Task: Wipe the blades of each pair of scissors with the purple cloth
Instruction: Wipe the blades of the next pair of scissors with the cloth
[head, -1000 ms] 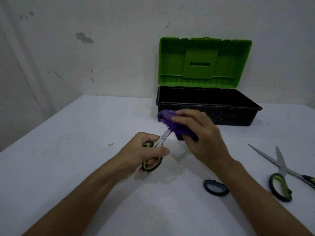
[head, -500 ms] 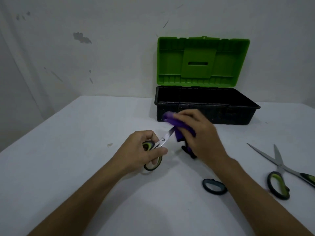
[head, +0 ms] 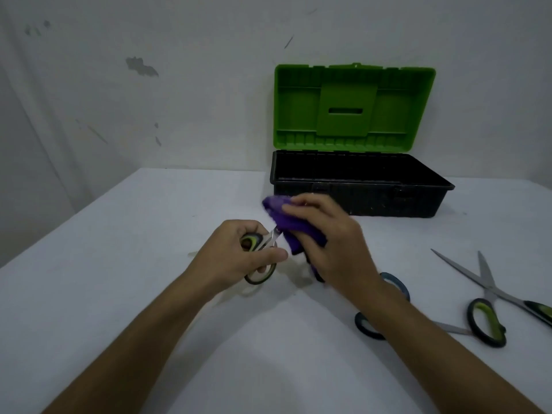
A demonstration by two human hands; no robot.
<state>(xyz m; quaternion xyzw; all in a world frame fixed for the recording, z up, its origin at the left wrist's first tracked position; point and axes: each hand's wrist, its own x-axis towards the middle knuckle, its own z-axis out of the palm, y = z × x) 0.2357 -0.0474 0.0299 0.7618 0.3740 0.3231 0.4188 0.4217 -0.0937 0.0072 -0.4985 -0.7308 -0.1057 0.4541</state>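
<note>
Both hands busy | purple cloth [head: 288, 227] slid nearer scissors [head: 260, 249] pivot

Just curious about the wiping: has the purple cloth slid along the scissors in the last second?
Yes. The purple cloth has slid away from the toolbox, down the blades towards the left hand, leaving less metal showing.

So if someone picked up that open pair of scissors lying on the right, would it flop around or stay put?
The open scissors lie flat with blades spread, so they probably won't roll. The metal blades look stiff, but the two halves would likely swing about the pivot when lifted by one handle. The bare blades may be slippery; the green and black handle looks the safer grip.
</note>
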